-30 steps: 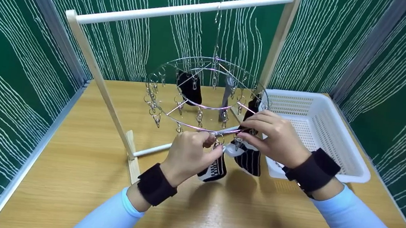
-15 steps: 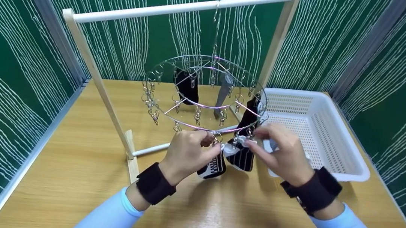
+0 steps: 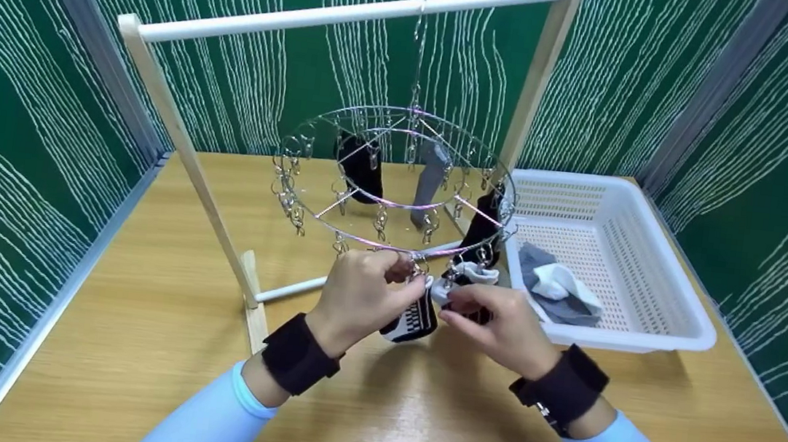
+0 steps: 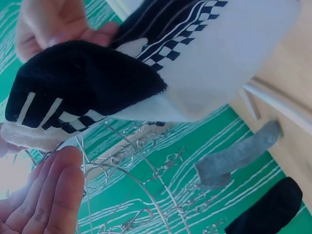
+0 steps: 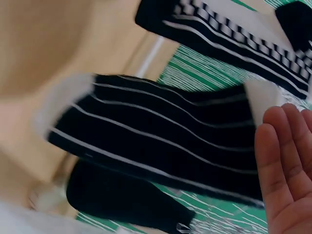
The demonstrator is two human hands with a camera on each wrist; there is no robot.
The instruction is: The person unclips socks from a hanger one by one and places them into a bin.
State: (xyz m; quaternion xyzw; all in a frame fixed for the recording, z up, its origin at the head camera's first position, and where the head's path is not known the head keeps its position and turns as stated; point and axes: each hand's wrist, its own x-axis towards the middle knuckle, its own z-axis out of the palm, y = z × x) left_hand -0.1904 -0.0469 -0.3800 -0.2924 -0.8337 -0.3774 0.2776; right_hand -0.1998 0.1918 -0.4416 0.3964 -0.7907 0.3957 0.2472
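A round metal clip hanger (image 3: 392,243) hangs from the rack bar. At its near edge my left hand (image 3: 364,295) pinches the white cuff of a black-and-white checkered sock (image 4: 83,92), close to a clip. Just to the right, my right hand (image 3: 503,328) pinches the white cuff of a black sock with white stripes (image 5: 165,131). In the head view the right hand covers most of that striped sock. The fingertips of both hands are partly hidden by cuffs and clips.
A black sock (image 3: 360,170), a grey sock (image 3: 430,184) and another black sock (image 3: 483,223) hang from the hanger. The white basket (image 3: 679,295) at the right holds grey-and-white cloth (image 3: 562,290). A wooden rack (image 3: 185,148) surrounds the hanger.
My right hand has left the hanger rim, swung right, then come down and left to the striped sock's cuff. The cloth in the basket has come into view. My left hand stays put.
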